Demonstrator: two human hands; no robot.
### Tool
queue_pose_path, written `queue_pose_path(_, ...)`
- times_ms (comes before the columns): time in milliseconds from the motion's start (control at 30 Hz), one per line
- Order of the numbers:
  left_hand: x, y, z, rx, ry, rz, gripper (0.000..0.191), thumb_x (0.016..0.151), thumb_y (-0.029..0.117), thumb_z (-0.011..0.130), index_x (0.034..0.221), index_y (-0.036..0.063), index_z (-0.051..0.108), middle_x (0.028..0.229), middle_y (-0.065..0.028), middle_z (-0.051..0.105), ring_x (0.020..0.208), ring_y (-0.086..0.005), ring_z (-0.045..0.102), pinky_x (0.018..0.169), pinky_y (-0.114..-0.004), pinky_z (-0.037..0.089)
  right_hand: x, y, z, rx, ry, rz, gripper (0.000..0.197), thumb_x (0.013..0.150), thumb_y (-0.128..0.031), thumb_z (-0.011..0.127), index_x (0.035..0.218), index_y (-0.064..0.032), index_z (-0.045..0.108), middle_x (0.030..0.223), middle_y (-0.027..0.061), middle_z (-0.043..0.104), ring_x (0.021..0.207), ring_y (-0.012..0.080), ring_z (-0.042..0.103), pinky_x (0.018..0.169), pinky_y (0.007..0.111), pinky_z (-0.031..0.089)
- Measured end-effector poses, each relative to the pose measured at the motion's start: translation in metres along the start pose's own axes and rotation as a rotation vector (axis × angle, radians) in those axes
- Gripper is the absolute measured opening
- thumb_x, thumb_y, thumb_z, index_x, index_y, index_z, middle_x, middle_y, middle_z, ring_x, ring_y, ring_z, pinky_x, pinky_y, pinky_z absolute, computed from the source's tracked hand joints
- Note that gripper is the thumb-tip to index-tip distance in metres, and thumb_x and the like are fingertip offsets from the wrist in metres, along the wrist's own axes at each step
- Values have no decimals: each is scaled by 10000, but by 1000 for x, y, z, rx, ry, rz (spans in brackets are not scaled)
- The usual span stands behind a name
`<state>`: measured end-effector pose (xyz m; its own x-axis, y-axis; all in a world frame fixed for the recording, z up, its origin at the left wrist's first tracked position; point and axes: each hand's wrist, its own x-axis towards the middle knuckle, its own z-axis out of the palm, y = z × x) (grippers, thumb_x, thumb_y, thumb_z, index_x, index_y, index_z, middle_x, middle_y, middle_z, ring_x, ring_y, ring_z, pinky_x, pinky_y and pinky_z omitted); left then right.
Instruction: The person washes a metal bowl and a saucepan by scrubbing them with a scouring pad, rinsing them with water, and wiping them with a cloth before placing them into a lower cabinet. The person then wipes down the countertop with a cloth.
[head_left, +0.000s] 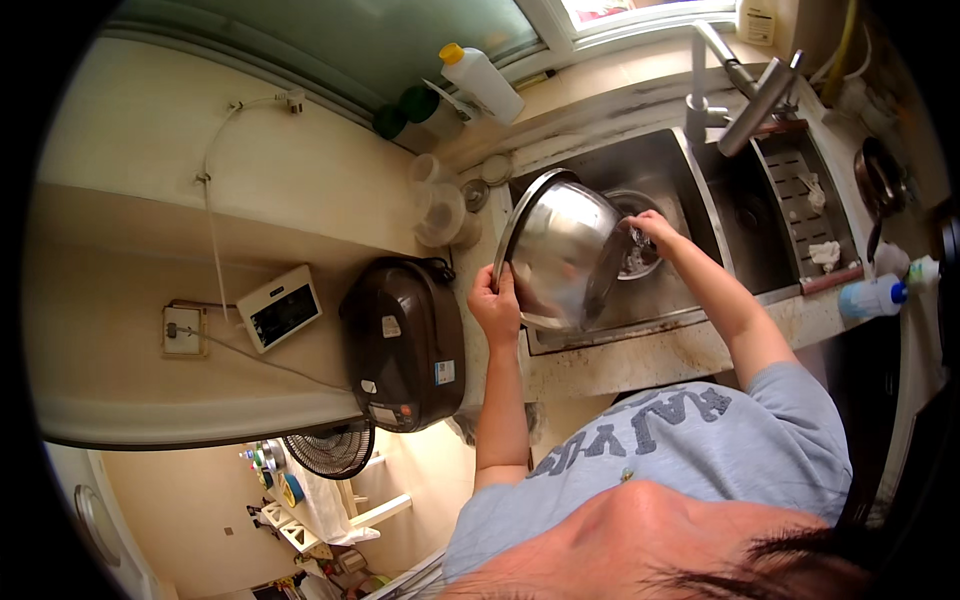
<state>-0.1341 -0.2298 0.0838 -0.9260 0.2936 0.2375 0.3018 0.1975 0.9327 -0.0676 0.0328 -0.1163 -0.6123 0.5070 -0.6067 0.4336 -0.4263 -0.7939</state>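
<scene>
A large stainless steel bowl (574, 244) is tilted on its side over the left sink basin (675, 172). My left hand (496, 300) grips its rim at the left, thumb on the outer wall. My right hand (654, 231) is at the bowl's base side with its fingers curled; whether it grips the base edge or something thin is unclear. Beneath it, a round metal vessel (637, 274) sits in the basin, partly hidden by the bowl and my right hand. The brushed metal faucet (754, 109) stands behind the sink.
A dark rice cooker (405, 345) stands left of the sink, near stacked clear plastic containers (436, 214). A white bottle with a yellow cap (484, 82) is by the window. A slotted drain tray (806, 195) and a blue-capped bottle (870, 296) are at the right.
</scene>
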Motion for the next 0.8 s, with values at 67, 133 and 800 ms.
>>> queue_pose_path(67, 1, -11, 10, -8, 29, -16, 198, 847, 172, 575, 770, -11, 562, 585, 62, 428, 535, -28, 340, 468, -192, 290, 47, 28, -2, -112, -15, -38, 297, 721, -284, 657, 908, -87, 539, 810, 70, 590, 776, 199, 571, 705, 363, 448)
queue_pose_path(133, -1, -22, 15, -13, 93, -67, 204, 851, 177, 571, 777, -13, 563, 594, 63, 437, 538, -28, 344, 476, -188, 299, 71, 44, 6, -507, 157, -197, 283, 710, -278, 637, 894, -81, 551, 826, 107, 602, 822, 271, 580, 746, 372, 443)
queue_pose_path(800, -4, -35, 54, -89, 185, -333, 191, 863, 159, 540, 776, -11, 545, 522, 31, 485, 469, -37, 458, 444, -188, 354, -26, -64, 37, -237, 125, -682, 301, 666, -174, 666, 896, -26, 541, 913, 125, 557, 870, 272, 532, 797, 334, 420)
